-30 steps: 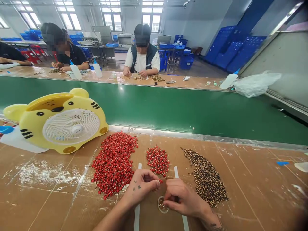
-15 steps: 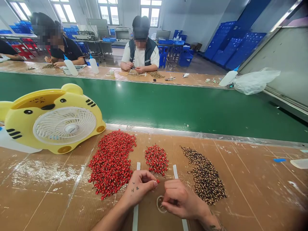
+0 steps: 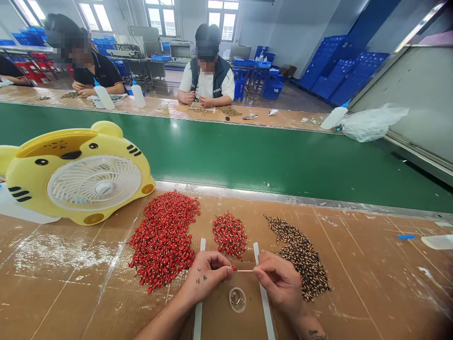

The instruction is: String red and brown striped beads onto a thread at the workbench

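Observation:
My left hand (image 3: 208, 276) pinches a small red piece (image 3: 233, 267) between thumb and forefinger. A thin pale stick (image 3: 245, 270), like a toothpick, is held level in the closed fingertips of my right hand (image 3: 281, 281). Its far tip meets the red piece, though the exact contact is too small to make out. Just below the hands sits a small clear cup (image 3: 237, 310) with what looks like clear liquid inside. A small heap of red pieces (image 3: 229, 234) lies beyond my hands, a larger red heap (image 3: 164, 241) to the left, and black-and-gold pieces (image 3: 304, 259) to the right.
Two white strips, a left one (image 3: 198, 316) and a right one (image 3: 267, 311), flank the cup. A yellow animal-shaped fan (image 3: 102, 189) stands at the left. Beyond the table edge runs a green belt (image 3: 226, 151), with people working across it. A blue scrap (image 3: 406, 237) lies at right.
My right hand has moved up and right from over the cup, uncovering it, and the stick now reaches the red piece. My left hand stays nearly in place.

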`<state>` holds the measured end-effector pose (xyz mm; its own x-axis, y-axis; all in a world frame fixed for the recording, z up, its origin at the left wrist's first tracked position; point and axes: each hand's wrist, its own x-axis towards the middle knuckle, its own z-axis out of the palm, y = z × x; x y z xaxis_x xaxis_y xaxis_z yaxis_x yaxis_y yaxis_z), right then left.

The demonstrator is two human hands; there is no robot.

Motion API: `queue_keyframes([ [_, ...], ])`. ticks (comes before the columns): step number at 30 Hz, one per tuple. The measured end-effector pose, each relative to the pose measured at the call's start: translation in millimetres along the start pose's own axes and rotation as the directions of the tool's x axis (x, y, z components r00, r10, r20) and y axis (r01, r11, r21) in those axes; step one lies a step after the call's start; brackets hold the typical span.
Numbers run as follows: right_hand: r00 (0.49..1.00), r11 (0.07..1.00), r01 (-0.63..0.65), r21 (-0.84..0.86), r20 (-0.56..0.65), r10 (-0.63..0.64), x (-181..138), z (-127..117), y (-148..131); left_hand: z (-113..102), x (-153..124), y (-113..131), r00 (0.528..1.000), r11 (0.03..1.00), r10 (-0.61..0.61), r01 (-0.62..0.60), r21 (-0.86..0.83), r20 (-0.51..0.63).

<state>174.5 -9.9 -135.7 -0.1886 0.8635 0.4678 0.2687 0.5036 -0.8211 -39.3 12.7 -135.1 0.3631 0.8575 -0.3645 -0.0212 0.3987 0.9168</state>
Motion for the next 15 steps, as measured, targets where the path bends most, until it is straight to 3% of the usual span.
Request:
queue_keyframes([
  [10, 0.999, 0.99, -0.034, -0.137, 0.031, 0.039, 6.3, -0.1, 1.6, -0.5, -2.5, 3.0, 1.0, 1.0, -0.006, 0.006, 0.0, 0.014],
  [15, 0.999, 0.981, -0.037, -0.191, 0.005, 0.038, 2.7, 1.1, -3.4, 3.7, -1.2, -4.5, 0.998, 1.0, -0.015, 0.015, -0.007, -0.06],
])
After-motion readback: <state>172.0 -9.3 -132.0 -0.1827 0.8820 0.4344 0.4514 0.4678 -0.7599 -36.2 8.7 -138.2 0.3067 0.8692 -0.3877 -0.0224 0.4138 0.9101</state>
